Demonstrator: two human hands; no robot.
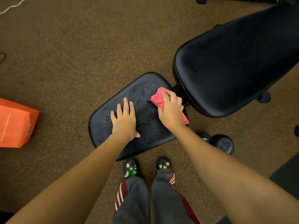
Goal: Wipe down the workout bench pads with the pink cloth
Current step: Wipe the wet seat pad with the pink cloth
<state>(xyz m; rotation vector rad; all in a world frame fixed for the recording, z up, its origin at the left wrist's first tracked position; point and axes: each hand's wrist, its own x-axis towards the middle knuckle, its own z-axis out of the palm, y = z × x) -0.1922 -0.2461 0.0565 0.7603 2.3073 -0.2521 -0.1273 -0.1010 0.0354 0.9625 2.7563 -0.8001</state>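
The black seat pad point(145, 143) of the workout bench lies in the middle of the view, speckled with wet droplets. The long black back pad point(234, 62) rises to the upper right. My left hand point(124, 120) rests flat on the seat pad with fingers straight. At the pad's far right corner, my right hand point(170, 110) grips the bunched pink cloth point(157, 98) and presses it against the pad. Part of the cloth sticks out below my palm.
An orange bag point(16, 123) lies on the brown speckled floor at the left. A black dumbbell point(223, 143) sits on the floor right of the seat pad. My feet in black clogs point(131, 168) stand just below the pad. A white cord point(14, 5) runs across the top left corner.
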